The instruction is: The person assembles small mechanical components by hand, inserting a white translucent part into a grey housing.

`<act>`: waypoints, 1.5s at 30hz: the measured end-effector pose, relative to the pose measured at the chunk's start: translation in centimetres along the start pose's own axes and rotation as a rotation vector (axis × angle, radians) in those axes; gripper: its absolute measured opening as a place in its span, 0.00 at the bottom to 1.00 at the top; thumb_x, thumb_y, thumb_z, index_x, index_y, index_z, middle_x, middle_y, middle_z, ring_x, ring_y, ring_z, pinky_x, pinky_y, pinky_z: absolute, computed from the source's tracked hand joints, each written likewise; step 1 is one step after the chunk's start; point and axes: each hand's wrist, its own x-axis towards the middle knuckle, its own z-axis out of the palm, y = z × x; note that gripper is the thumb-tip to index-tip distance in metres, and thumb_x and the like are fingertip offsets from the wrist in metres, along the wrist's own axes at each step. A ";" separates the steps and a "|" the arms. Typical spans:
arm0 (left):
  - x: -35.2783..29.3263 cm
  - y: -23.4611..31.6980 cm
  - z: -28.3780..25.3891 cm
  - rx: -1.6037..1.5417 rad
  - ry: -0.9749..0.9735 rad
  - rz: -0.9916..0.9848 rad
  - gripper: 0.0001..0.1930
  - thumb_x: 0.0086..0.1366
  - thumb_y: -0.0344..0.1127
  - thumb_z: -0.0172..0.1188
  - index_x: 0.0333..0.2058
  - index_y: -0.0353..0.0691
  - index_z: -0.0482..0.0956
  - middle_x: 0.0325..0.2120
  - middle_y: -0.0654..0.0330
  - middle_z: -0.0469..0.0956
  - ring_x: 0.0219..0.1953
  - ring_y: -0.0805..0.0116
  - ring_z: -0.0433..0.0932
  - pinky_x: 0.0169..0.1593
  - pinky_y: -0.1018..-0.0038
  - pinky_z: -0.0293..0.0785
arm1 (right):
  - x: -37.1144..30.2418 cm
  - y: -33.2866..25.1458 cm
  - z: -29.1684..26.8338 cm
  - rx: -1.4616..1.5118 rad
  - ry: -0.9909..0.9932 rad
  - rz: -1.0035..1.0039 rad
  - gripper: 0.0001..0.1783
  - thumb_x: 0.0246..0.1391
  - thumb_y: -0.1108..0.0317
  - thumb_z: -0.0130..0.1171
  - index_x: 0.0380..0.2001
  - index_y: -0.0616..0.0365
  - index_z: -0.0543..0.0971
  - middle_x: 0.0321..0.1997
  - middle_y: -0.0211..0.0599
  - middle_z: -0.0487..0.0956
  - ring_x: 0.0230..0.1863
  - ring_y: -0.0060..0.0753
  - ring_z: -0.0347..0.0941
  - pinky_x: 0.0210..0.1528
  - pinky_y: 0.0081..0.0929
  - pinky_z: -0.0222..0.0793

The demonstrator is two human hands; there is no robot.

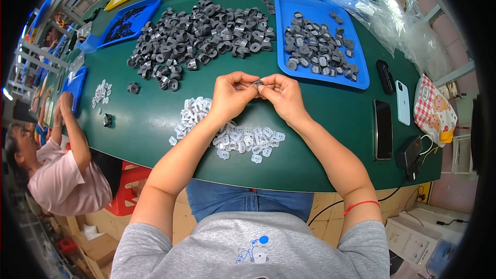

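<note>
My left hand [233, 92] and my right hand [281, 94] meet over the middle of the green table. Between their fingertips they pinch one small dark grey plastic part [258, 83], mostly covered by the fingers. Beyond them spreads a big heap of dark grey ring-shaped plastic parts [201, 33]. Under and beside my left forearm lies a pile of small translucent white plastic pieces [243, 139]. To the right of the heap, a blue tray [323, 80] holds many grey parts with pale inserts [320, 46].
On the right lie a black phone [383, 129], a light blue phone [403, 103], a black case [385, 76] and a checked bag [435, 108]. Clear plastic bags [408, 31] crowd the back right. A co-worker [67, 165] sits at the left, near a blue tray [129, 20] of black bits.
</note>
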 end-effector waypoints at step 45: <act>-0.4 1.1 -0.3 0.288 0.056 0.702 0.12 0.44 0.15 0.56 0.30 0.32 0.75 0.30 0.57 0.72 0.34 0.70 0.76 0.35 0.79 0.77 | -0.3 -0.4 -0.8 -0.481 0.126 -0.788 0.10 0.41 0.84 0.54 0.28 0.61 0.70 0.37 0.41 0.76 0.39 0.34 0.74 0.40 0.24 0.69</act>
